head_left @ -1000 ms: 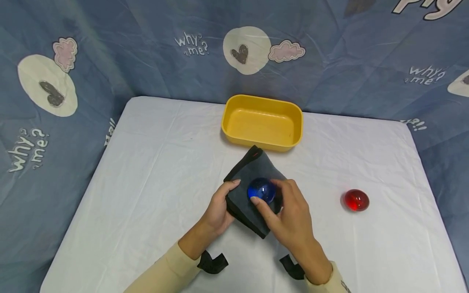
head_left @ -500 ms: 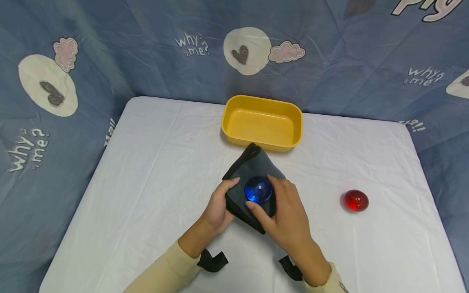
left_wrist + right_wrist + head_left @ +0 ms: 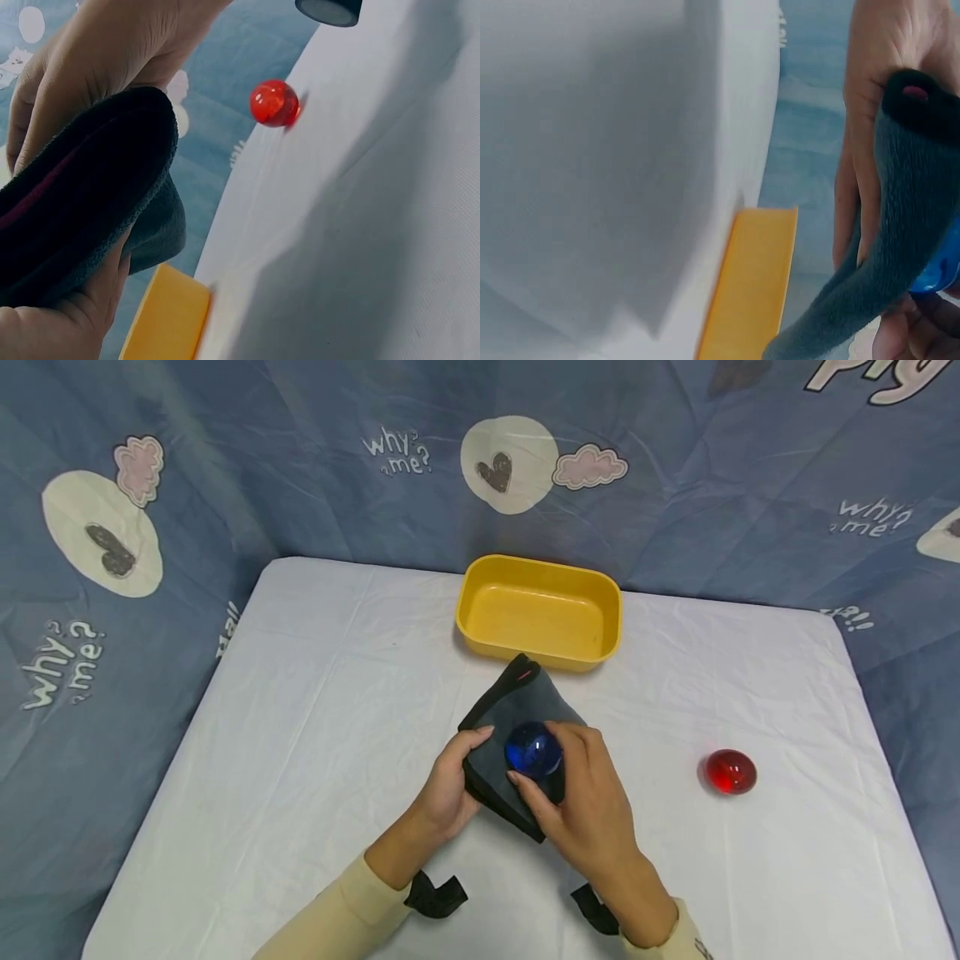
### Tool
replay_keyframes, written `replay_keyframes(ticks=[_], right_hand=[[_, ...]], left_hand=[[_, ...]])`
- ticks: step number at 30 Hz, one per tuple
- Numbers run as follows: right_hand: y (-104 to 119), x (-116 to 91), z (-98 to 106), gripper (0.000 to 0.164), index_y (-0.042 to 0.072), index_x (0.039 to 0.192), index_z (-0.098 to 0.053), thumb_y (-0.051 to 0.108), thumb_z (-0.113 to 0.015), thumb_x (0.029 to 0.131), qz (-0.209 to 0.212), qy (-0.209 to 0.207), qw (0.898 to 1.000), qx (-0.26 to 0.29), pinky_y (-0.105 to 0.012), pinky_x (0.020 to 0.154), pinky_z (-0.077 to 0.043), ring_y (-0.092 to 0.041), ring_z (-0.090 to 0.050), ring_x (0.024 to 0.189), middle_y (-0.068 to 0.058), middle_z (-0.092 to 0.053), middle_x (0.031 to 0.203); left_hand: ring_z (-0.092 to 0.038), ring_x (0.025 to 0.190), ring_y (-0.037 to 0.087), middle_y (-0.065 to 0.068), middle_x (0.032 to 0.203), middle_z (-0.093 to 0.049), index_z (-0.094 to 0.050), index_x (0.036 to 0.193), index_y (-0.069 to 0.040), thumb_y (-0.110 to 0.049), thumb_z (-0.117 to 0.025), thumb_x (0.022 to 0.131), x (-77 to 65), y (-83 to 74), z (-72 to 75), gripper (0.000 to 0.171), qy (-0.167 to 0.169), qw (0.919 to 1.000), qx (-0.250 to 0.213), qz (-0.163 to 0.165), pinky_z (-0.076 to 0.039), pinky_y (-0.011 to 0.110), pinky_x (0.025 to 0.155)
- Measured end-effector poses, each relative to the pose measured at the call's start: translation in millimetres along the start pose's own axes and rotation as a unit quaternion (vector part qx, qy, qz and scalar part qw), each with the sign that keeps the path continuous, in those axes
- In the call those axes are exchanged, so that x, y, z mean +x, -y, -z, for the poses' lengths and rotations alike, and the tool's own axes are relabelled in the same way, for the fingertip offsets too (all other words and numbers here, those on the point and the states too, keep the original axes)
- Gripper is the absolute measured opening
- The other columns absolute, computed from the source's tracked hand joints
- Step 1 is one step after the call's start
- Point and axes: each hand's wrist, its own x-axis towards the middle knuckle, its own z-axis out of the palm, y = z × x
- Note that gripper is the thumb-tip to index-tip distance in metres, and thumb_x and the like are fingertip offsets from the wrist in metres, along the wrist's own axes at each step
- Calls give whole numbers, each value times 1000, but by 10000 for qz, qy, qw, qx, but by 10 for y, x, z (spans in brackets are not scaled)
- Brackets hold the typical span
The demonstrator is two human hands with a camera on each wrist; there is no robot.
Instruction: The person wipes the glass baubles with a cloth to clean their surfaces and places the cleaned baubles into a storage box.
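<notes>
My left hand (image 3: 447, 785) grips a folded dark grey cloth (image 3: 491, 760) from the left, thumb on top and the other fingers underneath. Against the cloth's upper face, my right hand (image 3: 592, 802) pinches a clear blue ball (image 3: 534, 750) between thumb and fingers. The right wrist view shows the thick fold of the cloth (image 3: 915, 187) with part of the blue ball (image 3: 937, 262) beside it. From the left wrist, the cloth (image 3: 90, 180) hides the blue ball.
A yellow rectangular tub (image 3: 538, 653) stands at the back of the white-covered table (image 3: 337, 693), just beyond the cloth. To the right lies a clear red ball (image 3: 731, 772). Blue printed fabric (image 3: 322, 485) hangs behind and at the sides.
The right thumb and fingers have shifted slightly left over the cloth with the blue ball, which has turned a little. The left hand keeps its hold; the red ball and tub stay put.
</notes>
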Motion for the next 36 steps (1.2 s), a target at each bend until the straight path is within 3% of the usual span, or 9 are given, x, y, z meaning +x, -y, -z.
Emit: replay_keyframes(ticks=[7,12,19,28,32,36], right_hand=[[-13,24,20,71,-5,121,-62,62,-63,97,-218,-107,9990,-363,-46,83,-53,-34,-58,94,-18,-65,105],[-19,29,13,76,-5,109,-65,70,-57,97,-363,-137,9971,-656,-44,70,-51,-32,-54,83,-17,-64,94],[-33,21,-20,75,-5,98,-64,69,-52,100,-408,-316,9953,-824,-42,63,-50,-31,-53,78,-13,-61,84],[-34,11,-4,75,-1,93,-63,71,-43,102,-855,34,9930,-809,-37,57,-45,-27,-50,75,-8,-56,79],[-35,-7,18,78,-4,109,-65,71,-47,101,-932,208,9928,-718,-41,67,-52,-29,-56,83,-13,-63,91],[-32,-30,35,80,-2,140,-56,66,-57,99,-511,296,9971,-478,-49,90,-57,-33,-62,106,-19,-64,119]], left_hand=[[-45,133,19,20,160,-30,-17,163,0,-31,-31,107,-21,2,8,65,7,9998,51,192,-48,31,106],[-50,129,18,21,154,-36,-20,161,3,-31,-31,107,-31,25,30,65,80,9996,121,229,-49,32,106],[-59,117,16,9,133,-51,-30,154,5,-31,-32,107,-15,30,6,59,93,9998,83,149,-54,32,99],[-62,114,14,6,129,-56,-37,148,3,-29,-33,107,-17,31,19,53,-7,9998,136,155,-56,32,95],[-60,116,15,8,133,-54,-35,150,4,-29,-32,107,-4,33,19,55,-28,9999,91,107,-55,32,96],[-52,127,16,14,148,-44,-27,157,4,-28,-31,106,7,19,14,60,-55,10000,-9,42,-50,31,104]])
